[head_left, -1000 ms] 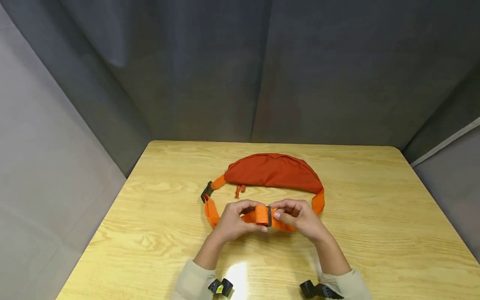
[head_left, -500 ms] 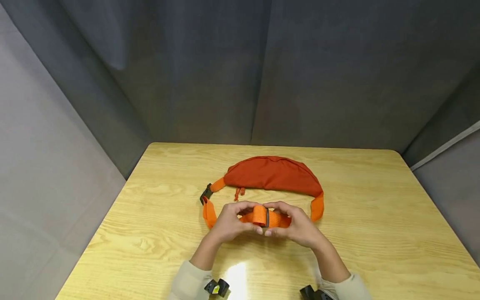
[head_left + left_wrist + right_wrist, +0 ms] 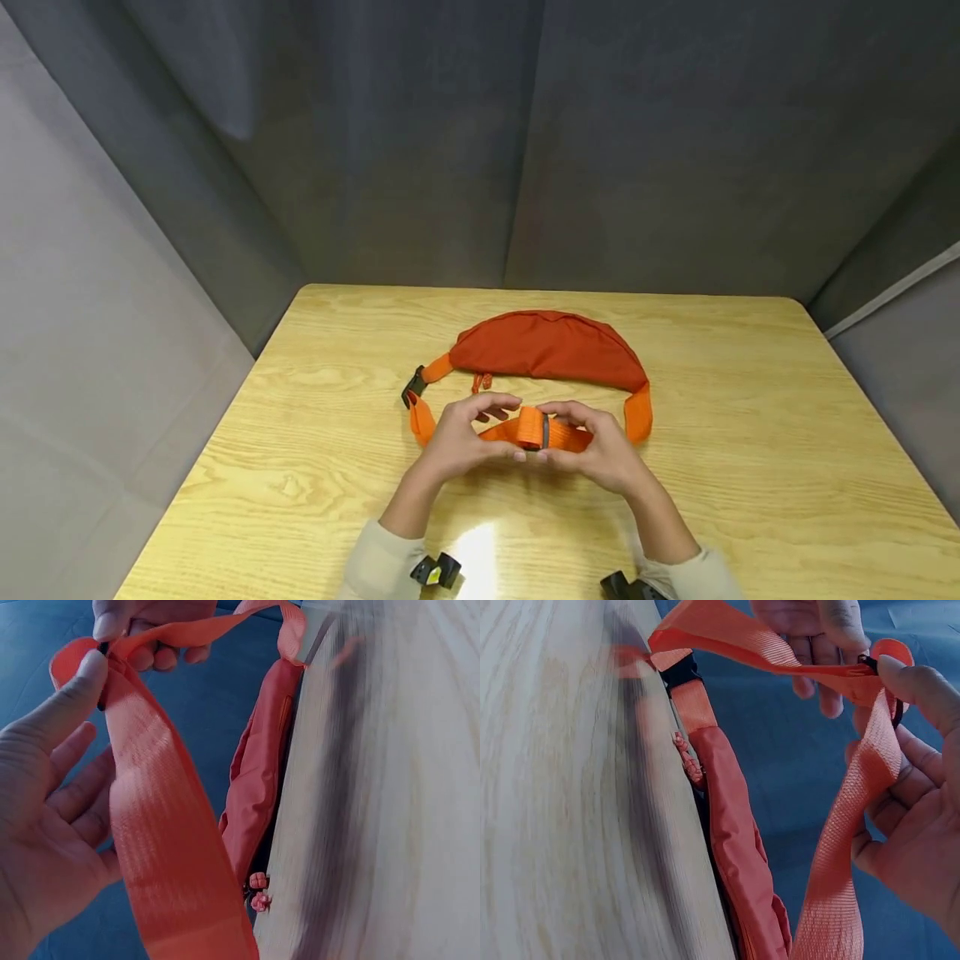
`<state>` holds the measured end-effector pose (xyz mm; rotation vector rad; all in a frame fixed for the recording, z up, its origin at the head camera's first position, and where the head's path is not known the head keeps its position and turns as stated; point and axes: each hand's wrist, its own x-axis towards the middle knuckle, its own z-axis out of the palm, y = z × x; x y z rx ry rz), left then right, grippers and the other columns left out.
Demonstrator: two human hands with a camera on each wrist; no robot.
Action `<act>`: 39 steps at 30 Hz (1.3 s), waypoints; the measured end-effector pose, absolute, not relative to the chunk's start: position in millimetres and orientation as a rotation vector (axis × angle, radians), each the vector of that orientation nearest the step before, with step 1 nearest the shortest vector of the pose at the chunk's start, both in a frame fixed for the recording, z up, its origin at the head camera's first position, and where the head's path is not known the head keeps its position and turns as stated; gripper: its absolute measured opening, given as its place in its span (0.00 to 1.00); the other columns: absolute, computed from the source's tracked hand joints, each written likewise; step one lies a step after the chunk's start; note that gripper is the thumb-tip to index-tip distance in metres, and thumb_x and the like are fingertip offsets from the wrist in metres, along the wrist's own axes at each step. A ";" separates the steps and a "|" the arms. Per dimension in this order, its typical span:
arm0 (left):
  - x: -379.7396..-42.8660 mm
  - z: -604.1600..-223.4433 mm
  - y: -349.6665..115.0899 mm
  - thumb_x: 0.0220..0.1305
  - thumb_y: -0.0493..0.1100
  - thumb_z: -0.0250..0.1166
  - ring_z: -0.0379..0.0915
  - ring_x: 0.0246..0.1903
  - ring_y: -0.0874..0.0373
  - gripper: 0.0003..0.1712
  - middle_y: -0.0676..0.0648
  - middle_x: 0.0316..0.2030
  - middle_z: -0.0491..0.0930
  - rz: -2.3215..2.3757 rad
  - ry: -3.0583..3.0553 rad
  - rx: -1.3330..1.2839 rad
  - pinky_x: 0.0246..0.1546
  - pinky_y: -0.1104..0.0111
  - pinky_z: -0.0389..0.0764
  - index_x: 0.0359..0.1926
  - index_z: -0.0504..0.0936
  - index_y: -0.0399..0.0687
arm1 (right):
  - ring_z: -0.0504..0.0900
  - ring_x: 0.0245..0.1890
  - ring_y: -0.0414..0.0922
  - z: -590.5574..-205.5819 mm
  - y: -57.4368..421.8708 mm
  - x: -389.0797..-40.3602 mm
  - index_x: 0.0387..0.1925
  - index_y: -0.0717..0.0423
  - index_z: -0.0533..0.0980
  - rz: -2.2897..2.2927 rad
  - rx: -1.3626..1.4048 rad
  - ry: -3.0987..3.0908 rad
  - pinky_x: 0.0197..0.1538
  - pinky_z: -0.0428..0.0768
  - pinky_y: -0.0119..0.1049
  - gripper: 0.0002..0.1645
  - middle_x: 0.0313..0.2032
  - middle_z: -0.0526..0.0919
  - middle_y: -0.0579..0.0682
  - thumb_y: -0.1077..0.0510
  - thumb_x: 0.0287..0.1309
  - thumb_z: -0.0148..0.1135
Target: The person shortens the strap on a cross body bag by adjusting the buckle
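Observation:
An orange strap point(image 3: 570, 437) with a black slider buckle point(image 3: 545, 431) and a short webbing loop point(image 3: 530, 427) is raised in front of a red waist bag point(image 3: 547, 346). My right hand point(image 3: 603, 450) pinches the strap at the slider; its thumb point(image 3: 919, 682) presses there in the right wrist view, the other fingers spread behind. Around the loop's left side, my left hand point(image 3: 457, 442) has thumb and index parted. In the left wrist view the left thumb point(image 3: 82, 682) overlaps the strap by the slider, its remaining fingers loose behind the webbing.
The bag lies on a wooden table point(image 3: 300, 467), its zipper pull cords point(image 3: 482, 382) at the front edge. A black side-release clip point(image 3: 413, 384) joins the strap at left. Dark curtains point(image 3: 405, 150) stand behind the table.
The loop and slider have shifted left, then back right with the right hand. The right thumb has moved down to the slider's lower edge. The left fingers have spread away from the loop.

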<state>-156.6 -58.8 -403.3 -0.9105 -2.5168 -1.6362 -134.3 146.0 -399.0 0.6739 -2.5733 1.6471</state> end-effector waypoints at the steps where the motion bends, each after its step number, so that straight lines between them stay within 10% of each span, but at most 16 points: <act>1: -155.1 -402.0 -59.8 0.36 0.39 0.72 0.71 0.37 0.53 0.29 0.51 0.40 0.76 -1.615 -2.528 -0.896 0.37 0.60 0.70 0.45 0.75 0.44 | 0.74 0.35 0.46 -400.2 146.0 -133.6 0.44 0.56 0.73 1.654 0.675 -2.558 0.37 0.73 0.42 0.27 0.35 0.77 0.47 0.62 0.36 0.69; 29: -158.1 -435.2 -70.4 0.49 0.39 0.65 0.65 0.19 0.64 0.09 0.55 0.23 0.74 -1.506 -2.508 -0.805 0.18 0.73 0.68 0.35 0.79 0.46 | 0.75 0.34 0.45 -407.4 149.3 -136.6 0.44 0.59 0.72 1.689 0.694 -2.446 0.37 0.73 0.39 0.28 0.37 0.78 0.50 0.64 0.35 0.69; 39: -161.1 -419.5 -86.1 0.57 0.36 0.56 0.69 0.28 0.60 0.08 0.49 0.35 0.76 -1.649 -2.518 -0.905 0.27 0.70 0.72 0.38 0.79 0.43 | 0.75 0.32 0.45 -408.9 151.8 -140.4 0.43 0.59 0.73 1.640 0.771 -2.450 0.35 0.74 0.37 0.27 0.36 0.78 0.49 0.66 0.34 0.69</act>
